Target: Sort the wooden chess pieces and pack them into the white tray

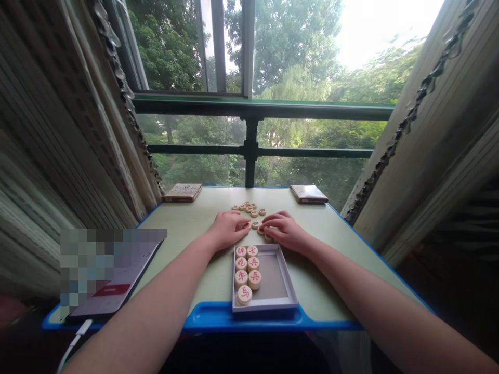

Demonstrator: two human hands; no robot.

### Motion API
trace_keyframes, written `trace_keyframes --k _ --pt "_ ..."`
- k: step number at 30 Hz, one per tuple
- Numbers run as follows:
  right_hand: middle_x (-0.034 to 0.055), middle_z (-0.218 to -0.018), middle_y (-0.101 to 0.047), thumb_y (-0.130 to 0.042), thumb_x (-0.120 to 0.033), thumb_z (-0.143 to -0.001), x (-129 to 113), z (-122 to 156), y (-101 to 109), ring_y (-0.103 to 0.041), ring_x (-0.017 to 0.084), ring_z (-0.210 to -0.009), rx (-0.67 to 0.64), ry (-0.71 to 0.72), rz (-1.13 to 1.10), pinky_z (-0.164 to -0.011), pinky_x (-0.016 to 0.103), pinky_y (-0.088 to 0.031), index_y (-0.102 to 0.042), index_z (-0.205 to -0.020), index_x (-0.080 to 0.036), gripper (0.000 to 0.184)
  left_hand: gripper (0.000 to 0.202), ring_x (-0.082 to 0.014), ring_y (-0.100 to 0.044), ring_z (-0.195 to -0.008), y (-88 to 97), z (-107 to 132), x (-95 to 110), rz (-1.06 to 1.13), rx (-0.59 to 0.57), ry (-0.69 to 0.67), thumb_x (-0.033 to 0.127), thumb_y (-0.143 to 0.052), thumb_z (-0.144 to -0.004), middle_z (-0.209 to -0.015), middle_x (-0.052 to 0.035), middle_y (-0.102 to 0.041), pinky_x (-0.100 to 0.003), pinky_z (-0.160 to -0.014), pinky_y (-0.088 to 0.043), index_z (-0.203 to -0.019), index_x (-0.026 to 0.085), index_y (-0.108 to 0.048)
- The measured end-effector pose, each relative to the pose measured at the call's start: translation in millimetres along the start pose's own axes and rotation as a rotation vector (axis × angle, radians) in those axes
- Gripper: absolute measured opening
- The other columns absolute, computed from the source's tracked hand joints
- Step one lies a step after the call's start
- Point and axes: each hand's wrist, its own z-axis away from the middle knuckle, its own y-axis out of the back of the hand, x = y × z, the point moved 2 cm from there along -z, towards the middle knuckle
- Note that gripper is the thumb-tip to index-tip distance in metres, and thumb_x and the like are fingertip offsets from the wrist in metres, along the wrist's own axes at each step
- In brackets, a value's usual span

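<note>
One round, pale wooden game disc (pixel 255 225) lies between left hand (pixel 230 228) and right hand (pixel 286 229), beyond the shallow white box (pixel 275 272); both hands' fingers curve over neighbouring discs, grip unclear.

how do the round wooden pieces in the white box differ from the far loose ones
The round pale wooden pieces in the shallow white rectangular box sit in two columns; the far loose wooden pieces lie scattered, some overlapping. Boxed pieces, being nearer, look larger and show red characters; far pieces look small, their marks unreadable. Both look round.
</note>
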Motion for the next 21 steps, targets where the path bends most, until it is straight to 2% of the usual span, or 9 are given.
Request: trace_keyframes --k 4,6,9,11,13,15,17,21 --pt "0.0036 -0.112 -0.065 -0.05 -0.03 -0.085 0 0 -3 -0.049 0.021 -0.108 -0.011 0.052 -0.002 -0.097 0.04 -0.031 -0.069 -0.102 -0.025 0.025 0.023 -0.02 -0.06 -0.092 3.8 -1 2 0.062 0.03 -0.016 0.035 -0.057 -0.078 -0.09 -0.0038 -0.07 -0.034 -0.09 -0.042 -0.09 0.022 -0.071" --pt "0.0038 -0.112 -0.065 -0.05 -0.029 -0.086 -1 0 -3 -0.049 0.021 -0.109 -0.018 0.096 -0.017 -0.098 0.041 -0.031 -0.068 -0.102 -0.026 0.025 0.02 -0.0198 -0.06 -0.09 5.7 -1 5 0.099 0.052 -0.011 0.033 -0.058 -0.077 -0.089 -0.0036 -0.07 -0.034 -0.089 -0.043 -0.087 0.021 -0.07" --pt "0.007 -0.104 -0.066 -0.052 -0.026 -0.084 -4 1 1 -0.053 0.021 -0.102 0.076 0.134 -0.051 -0.094 0.041 -0.037 -0.07 -0.094 -0.022 0.02 0.02 -0.0215 -0.059 -0.094 11.1 0 13 0.228 0.146 0.023 0.031 -0.064 -0.071 -0.092 -0.0049 -0.069 -0.036 -0.09 -0.043 -0.088 0.019 -0.07" --pt "0.0092 -0.097 -0.065 -0.053 -0.024 -0.084 -9 4 6 -0.056 0.019 -0.093 0.156 0.147 -0.1 -0.085 0.037 -0.044 -0.069 -0.09 -0.019 0.017 0.028 -0.0221 -0.06 -0.092 14.8 1 19 0.437 0.186 0.092 0.033 -0.069 -0.067 -0.095 -0.0073 -0.069 -0.037 -0.086 -0.046 -0.09 0.017 -0.069" --pt "0.0088 -0.092 -0.063 -0.054 -0.024 -0.083 -17 8 12 -0.058 0.017 -0.083 0.203 0.157 -0.161 -0.073 0.032 -0.048 -0.067 -0.091 -0.018 0.017 0.038 -0.0215 -0.063 -0.084 16.5 3 25 0.723 0.146 0.192 0.038 -0.071 -0.064 -0.093 -0.0098 -0.069 -0.036 -0.077 -0.05 -0.092 0.013 -0.067" --pt "0.0076 -0.092 -0.062 -0.056 -0.026 -0.082 -27 13 15 -0.057 0.014 -0.076 0.238 0.189 -0.213 -0.064 0.027 -0.048 -0.064 -0.099 -0.02 0.019 0.042 -0.0211 -0.064 -0.082 17.9 5 30 0.936 0.062 0.226 0.039 -0.074 -0.061 -0.091 -0.0106 -0.07 -0.036 -0.075 -0.051 -0.092 0.011 -0.067" --pt "0.0071 -0.093 -0.061 -0.057 -0.027 -0.082 -35 16 17 -0.057 0.013 -0.075 0.251 0.249 -0.248 -0.062 0.025 -0.048 -0.063 -0.1 -0.02 0.02 0.042 -0.0207 -0.064 -0.083 20.5 7 33 1.026 0.009 0.218 0.037 -0.076 -0.059 -0.09 -0.0097 -0.07 -0.035 -0.077 -0.05 -0.09 0.012 -0.067" --pt "0.007 -0.089 -0.062 -0.055 -0.029 -0.084 -41 17 18 -0.057 0.012 -0.069 0.23 0.296 -0.253 -0.06 0.024 -0.047 -0.064 -0.093 -0.018 0.017 0.039 -0.0191 -0.063 -0.083 24.9 9 35 1.052 -0.086 0.188 0.036 -0.076 -0.059 -0.088 -0.0074 -0.07 -0.034 -0.077 -0.048 -0.09 0.014 -0.069"
